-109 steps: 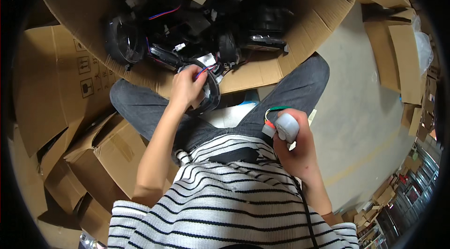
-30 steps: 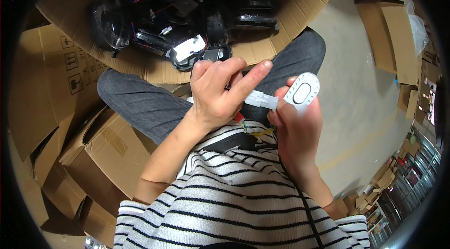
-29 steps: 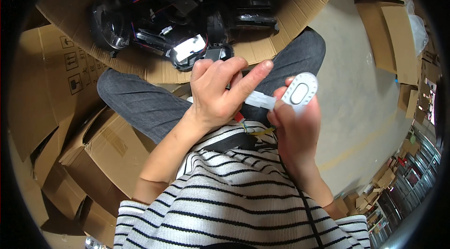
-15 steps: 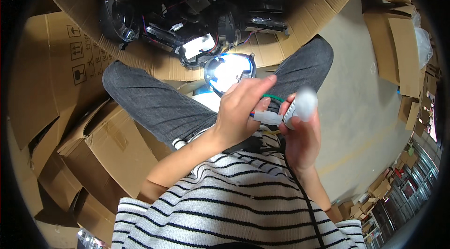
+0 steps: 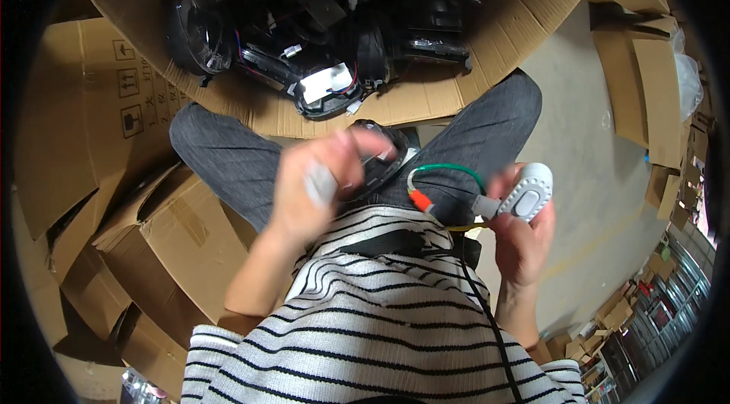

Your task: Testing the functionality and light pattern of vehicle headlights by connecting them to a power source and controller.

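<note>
My right hand (image 5: pixel 525 240) grips a white oval device (image 5: pixel 526 197) with a ribbed edge and a raised oval centre. A white plug connector (image 5: pixel 485 207) juts from its left side near my thumb and fingers. A green wire (image 5: pixel 450 167) arcs left to an orange connector (image 5: pixel 420 200), and a yellow wire (image 5: pixel 465 228) runs below. My left hand (image 5: pixel 308 187) is smeared by motion, with a blurred whitish piece (image 5: pixel 320 183) against it; its grip is unclear. Partly behind that hand, a dark round lamp unit (image 5: pixel 384 164) rests between my legs, unlit.
A large open carton (image 5: pixel 426 109) ahead holds several black lamp units (image 5: pixel 201 31) with loose wires and plugs. Cardboard boxes (image 5: pixel 179 229) stand on the left; more cartons (image 5: pixel 620 88) and plastic film (image 5: pixel 688 84) lie along the right. A black cord (image 5: pixel 487 305) hangs down my striped top.
The bright lamp between my legs has gone dark. My left hand has moved left, away from the white connector. My right hand has shifted slightly right with the device, now turned to show its oval face.
</note>
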